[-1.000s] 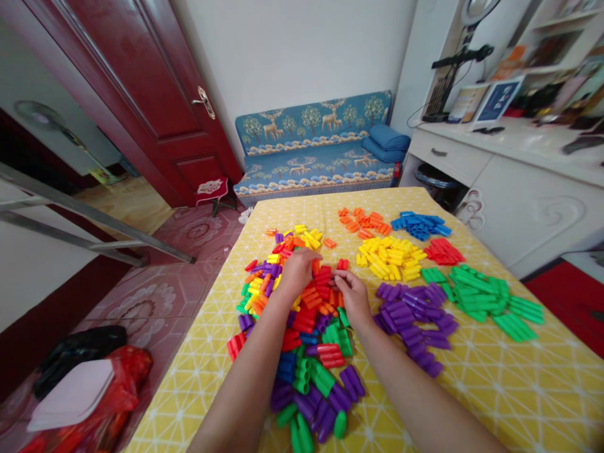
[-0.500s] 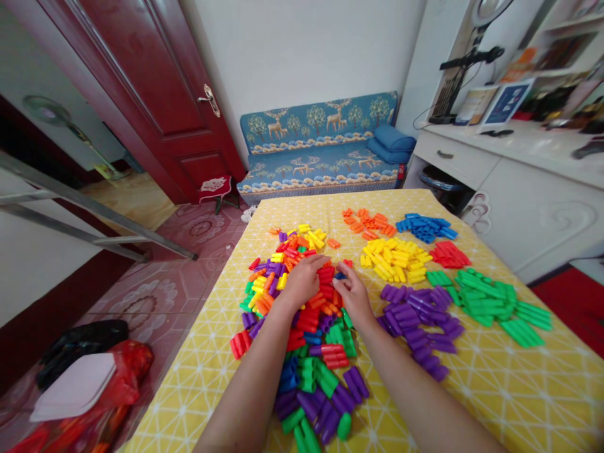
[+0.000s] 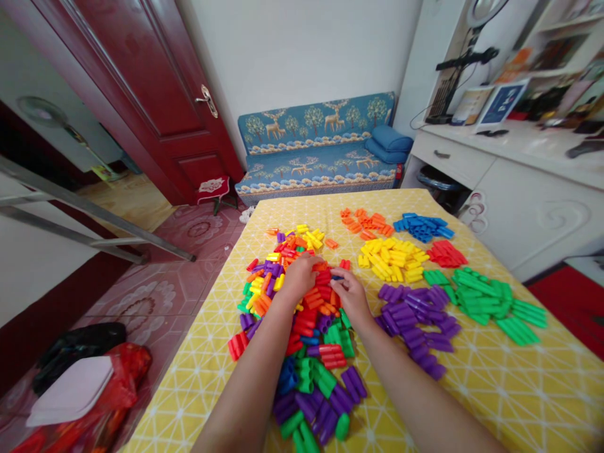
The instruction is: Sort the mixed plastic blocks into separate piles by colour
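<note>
On the table lies a mixed heap of bullet-shaped plastic building blocks (image 3: 309,321) in red, orange, yellow, green, blue and purple. My left hand (image 3: 301,277) reaches over its upper part with fingers curled down against the red blocks (image 3: 323,278); what its fingertips grip is hidden. Just to the right, my right hand (image 3: 350,293) pinches a small dark blue block (image 3: 336,277) between thumb and fingers. The two hands are close together, with red blocks between them.
Single-colour piles lie to the right: orange (image 3: 365,221), blue (image 3: 422,226), yellow (image 3: 394,258), red (image 3: 447,253), purple (image 3: 418,321) and green (image 3: 486,296). A yellow patterned cloth (image 3: 207,358) covers the table. Beyond stand a blue sofa (image 3: 311,167) and a white cabinet (image 3: 523,207).
My left hand has shifted slightly left and down over the red blocks. My right hand stays almost in place, still pinching the blue block. The view has moved a little.
</note>
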`<state>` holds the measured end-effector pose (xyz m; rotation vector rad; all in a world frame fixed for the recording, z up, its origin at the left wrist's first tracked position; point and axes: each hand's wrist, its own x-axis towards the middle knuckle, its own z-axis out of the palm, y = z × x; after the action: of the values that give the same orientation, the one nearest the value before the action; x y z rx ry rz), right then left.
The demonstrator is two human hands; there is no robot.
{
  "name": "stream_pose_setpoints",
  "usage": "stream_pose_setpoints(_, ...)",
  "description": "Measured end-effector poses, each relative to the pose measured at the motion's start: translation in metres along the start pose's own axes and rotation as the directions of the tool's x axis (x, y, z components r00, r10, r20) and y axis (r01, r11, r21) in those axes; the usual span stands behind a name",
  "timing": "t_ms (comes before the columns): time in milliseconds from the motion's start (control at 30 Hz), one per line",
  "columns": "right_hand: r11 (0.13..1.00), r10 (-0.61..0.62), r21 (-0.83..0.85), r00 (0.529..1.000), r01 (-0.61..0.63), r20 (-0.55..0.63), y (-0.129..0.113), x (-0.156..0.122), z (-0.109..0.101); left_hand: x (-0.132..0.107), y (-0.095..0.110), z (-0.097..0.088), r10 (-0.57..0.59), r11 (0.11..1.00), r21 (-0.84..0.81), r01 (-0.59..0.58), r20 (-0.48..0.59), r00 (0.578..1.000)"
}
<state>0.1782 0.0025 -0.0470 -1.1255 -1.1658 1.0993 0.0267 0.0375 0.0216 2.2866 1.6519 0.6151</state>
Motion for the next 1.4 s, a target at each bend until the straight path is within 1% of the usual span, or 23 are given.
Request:
stream_pose_setpoints(100,0.999,0.044,-0.015,0.999,-0.043,0.024,-0.006,-0.003,0.001,-0.011,-0.009,-0.005,0.012,0.977,-0.209,-0.04,-0.134,0.991)
stream_pose_setpoints(133,0.998,0.056,-0.019,0.998,-0.055,0.032,-0.008,-0.003,0.001,-0.015,-0.011,-0.006,0.011,0.958,-0.282,-0.057,-0.159,0.987)
stream_pose_setpoints(200,0.998,0.052,-0.025,0.997,-0.05,0.056,-0.013,-0.005,0.002,-0.022,-0.014,-0.007,0.027,0.919,-0.384,-0.093,-0.175,0.984)
stream_pose_setpoints(267,0.999,0.02,-0.027,0.996,-0.018,0.082,-0.016,-0.005,0.003,-0.027,-0.013,-0.006,0.062,0.911,-0.391,-0.132,-0.185,0.981)
stream_pose_setpoints(333,1.0,0.001,-0.025,0.994,0.001,0.109,-0.017,-0.006,0.004,-0.03,-0.011,-0.004,0.092,0.929,-0.337,-0.156,-0.197,0.976)
stream_pose_setpoints(400,0.999,0.006,-0.036,0.992,-0.002,0.123,-0.016,-0.005,0.004,-0.029,-0.007,-0.004,0.097,0.959,-0.248,-0.139,-0.177,0.979)
stream_pose_setpoints(433,0.999,0.013,-0.046,0.992,-0.007,0.127,-0.015,-0.005,0.003,-0.028,-0.005,-0.004,0.091,0.974,-0.193,-0.119,-0.144,0.985)
stream_pose_setpoints(500,0.998,0.026,-0.068,0.991,-0.017,0.134,-0.012,-0.005,0.002,-0.023,0.0,-0.006,0.072,0.995,-0.062,-0.074,-0.036,0.997)
stream_pose_setpoints(600,0.997,0.041,-0.072,0.99,-0.032,0.136,-0.008,-0.004,0.001,-0.013,0.008,-0.009,0.013,0.991,0.127,-0.032,0.147,0.989)
stream_pose_setpoints(667,0.998,0.048,-0.051,0.991,-0.042,0.127,-0.008,-0.004,0.001,-0.008,0.011,-0.011,-0.02,0.979,0.201,-0.023,0.21,0.977)
stream_pose_setpoints(733,0.998,0.061,-0.029,0.991,-0.058,0.116,-0.01,-0.005,0.002,-0.007,0.012,-0.011,-0.027,0.976,0.219,-0.022,0.219,0.975)
stream_pose_setpoints(800,0.997,0.073,-0.018,0.992,-0.072,0.104,-0.013,-0.005,0.002,-0.008,0.012,-0.011,-0.022,0.979,0.203,-0.017,0.19,0.982)
stream_pose_setpoints(900,0.998,0.062,-0.017,0.995,-0.061,0.074,-0.015,-0.005,0.002,-0.013,0.009,-0.009,-0.011,0.986,0.167,-0.01,0.122,0.992)
stream_pose_setpoints(1000,0.999,0.048,-0.005,0.998,-0.048,0.043,-0.015,-0.004,0.001,-0.017,0.004,-0.005,-0.045,0.99,0.137,0.034,0.077,0.996)
stream_pose_setpoints(1067,0.998,0.066,0.006,0.996,-0.067,0.051,-0.013,-0.004,0.001,-0.017,0.0,-0.002,-0.081,0.992,0.096,0.075,0.051,0.995)
stream_pose_setpoints(1133,0.996,0.086,0.011,0.994,-0.087,0.071,-0.011,-0.004,0.0,-0.016,-0.004,0.002,-0.101,0.995,0.022,0.101,-0.019,0.995)
stream_pose_setpoints(1200,0.996,0.092,0.006,0.993,-0.093,0.073,-0.01,-0.005,0.0,-0.015,-0.008,0.005,-0.113,0.992,-0.062,0.106,-0.122,0.986)
stream_pose_setpoints(1233,0.996,0.092,0.002,0.993,-0.092,0.072,-0.01,-0.005,0.0,-0.015,-0.01,0.006,-0.116,0.99,-0.102,0.101,-0.162,0.98)
stream_pose_setpoints(1300,0.996,0.086,-0.005,0.993,-0.086,0.081,-0.01,-0.005,0.001,-0.016,-0.012,0.007,-0.092,0.984,-0.167,0.059,-0.195,0.977)
stream_pose_setpoints(1400,0.999,0.035,-0.021,0.992,-0.033,0.12,-0.01,-0.004,0.002,-0.018,-0.014,0.008,0.01,0.971,-0.234,-0.049,-0.163,0.987)
